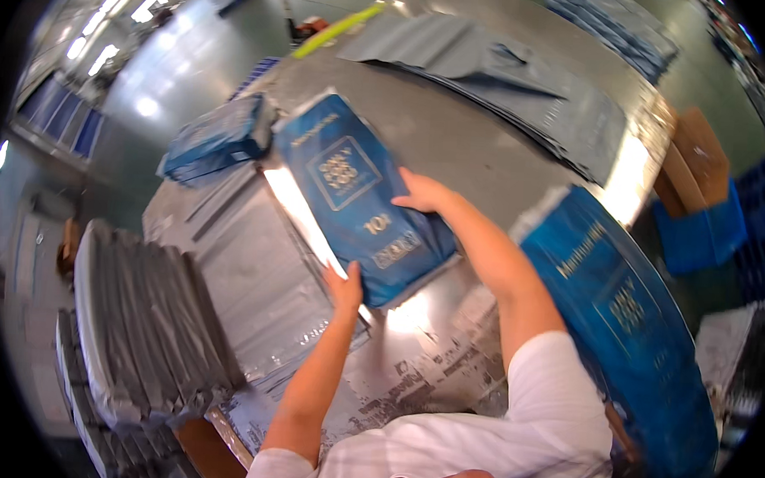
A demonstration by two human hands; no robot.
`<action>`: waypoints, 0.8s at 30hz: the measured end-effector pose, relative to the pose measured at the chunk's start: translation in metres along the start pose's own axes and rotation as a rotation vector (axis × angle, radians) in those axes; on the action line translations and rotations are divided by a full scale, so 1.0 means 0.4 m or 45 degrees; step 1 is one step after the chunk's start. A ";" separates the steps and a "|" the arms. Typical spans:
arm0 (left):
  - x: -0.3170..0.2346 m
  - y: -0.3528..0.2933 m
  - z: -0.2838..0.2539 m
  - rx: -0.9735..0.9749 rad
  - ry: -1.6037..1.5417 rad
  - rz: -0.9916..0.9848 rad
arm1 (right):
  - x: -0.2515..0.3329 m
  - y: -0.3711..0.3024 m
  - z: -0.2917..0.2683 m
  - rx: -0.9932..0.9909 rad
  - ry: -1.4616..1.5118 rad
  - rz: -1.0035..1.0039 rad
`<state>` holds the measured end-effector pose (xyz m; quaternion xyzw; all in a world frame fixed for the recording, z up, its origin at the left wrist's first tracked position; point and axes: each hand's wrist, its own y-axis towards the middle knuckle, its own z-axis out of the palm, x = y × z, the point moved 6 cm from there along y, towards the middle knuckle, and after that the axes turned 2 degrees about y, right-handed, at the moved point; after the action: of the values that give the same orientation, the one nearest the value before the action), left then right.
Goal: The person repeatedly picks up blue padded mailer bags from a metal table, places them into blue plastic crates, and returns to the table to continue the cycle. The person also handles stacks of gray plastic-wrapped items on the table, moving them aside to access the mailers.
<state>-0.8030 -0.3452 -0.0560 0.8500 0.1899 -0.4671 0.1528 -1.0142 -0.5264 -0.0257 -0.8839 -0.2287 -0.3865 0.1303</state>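
Between my two hands is a blue plastic package [357, 225] with pale gold lettering and a square outline on its front. It lies at a slant over the metal-topped table. My left hand [343, 286] grips its lower left edge, with the thumb lying along the front. On the right edge, higher up, my right hand [424, 192] holds it with the fingers bent at the side. A flat stack of grey plastic bags [264, 276] lies beside my left hand. Beyond the held package, to its left, rests another blue package [219, 139].
Large blue packages [629, 312] stand close by my right arm. Grey bags [503, 77] lie at the table's far side, and a bundled grey stack [149, 322] is at the left. An open cardboard box [696, 165] sits in a blue crate [703, 230] at right.
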 end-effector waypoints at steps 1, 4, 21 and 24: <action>-0.070 -0.034 -0.050 -0.357 0.264 0.462 | 0.006 -0.011 -0.026 0.203 -0.142 0.040; -0.190 -0.192 -0.056 0.345 -0.091 0.382 | -0.042 -0.186 -0.311 0.003 0.030 0.148; -0.471 -0.438 0.574 1.133 -1.318 -0.723 | -0.252 -0.773 -0.561 -0.228 0.196 0.712; -0.528 -0.255 0.446 1.024 -1.386 -0.669 | -0.071 -0.670 -0.594 -0.316 0.165 0.596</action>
<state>-1.0854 -0.3714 0.0233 0.4140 0.0983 -0.8788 -0.2160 -1.3146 -0.4007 0.1260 -0.8954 0.0399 -0.4266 0.1214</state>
